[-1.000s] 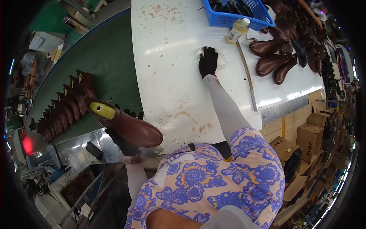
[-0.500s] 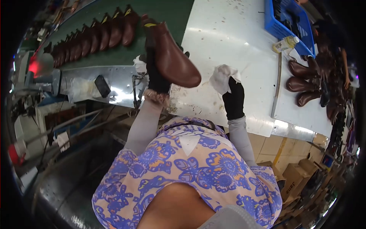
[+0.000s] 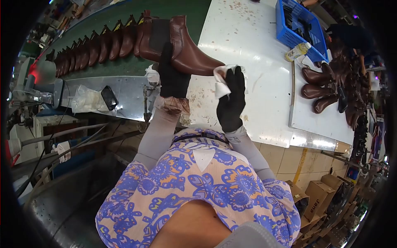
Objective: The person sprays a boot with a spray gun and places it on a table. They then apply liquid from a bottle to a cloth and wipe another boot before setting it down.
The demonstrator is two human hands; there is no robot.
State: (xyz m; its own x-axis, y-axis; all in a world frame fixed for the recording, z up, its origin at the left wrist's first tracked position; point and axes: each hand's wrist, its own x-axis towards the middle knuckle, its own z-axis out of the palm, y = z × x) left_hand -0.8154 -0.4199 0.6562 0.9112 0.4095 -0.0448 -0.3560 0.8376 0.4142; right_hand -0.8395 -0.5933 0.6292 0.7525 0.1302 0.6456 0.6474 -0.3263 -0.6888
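A brown leather ankle boot [image 3: 196, 56] with a dark elastic side panel lies sideways in the air, its toe pointing right. My left hand [image 3: 173, 76], in a black glove, grips the boot from below at its sole and heel. My right hand [image 3: 231, 99], also black-gloved, holds a white cloth [image 3: 221, 80] against the boot's toe. The cloth covers the toe tip.
A row of brown boots [image 3: 94, 49] stands on the green surface [image 3: 178, 8] at the left. A phone [image 3: 109, 98] lies on the metal ledge. On the right are a blue basket [image 3: 289, 35], a bottle [image 3: 297, 52] and more brown boots [image 3: 313, 91].
The boot has turned from toe-down to sideways, showing its side panel. My right hand has moved left with the cloth, which now touches the toe.
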